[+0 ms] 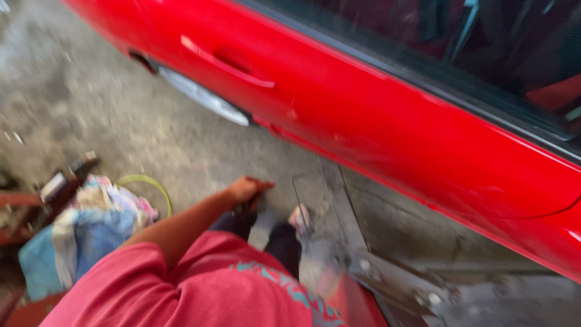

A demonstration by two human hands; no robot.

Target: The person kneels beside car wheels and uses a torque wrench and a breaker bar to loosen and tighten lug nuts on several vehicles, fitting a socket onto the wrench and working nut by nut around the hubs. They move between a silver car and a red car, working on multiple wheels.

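Observation:
The view is blurred by motion. My left arm in a red short sleeve reaches down from the lower left. My left hand [245, 189] hangs low over the concrete floor [91, 103], just above my dark trouser knees [284, 242]. Its fingers look curled, with something dark right under them; blur hides whether it grips anything. A red car door [375, 115] with a recessed handle [227, 63] fills the upper right, a short way beyond the hand. My right hand is out of sight.
A heap of coloured rags [91, 227] lies at the left, with a yellow-green hose loop [147, 181] behind it. Red metal equipment [24, 209] stands at the far left. A grey metal frame [345, 212] lies under the car. A wheel rim [206, 98] shows behind the door.

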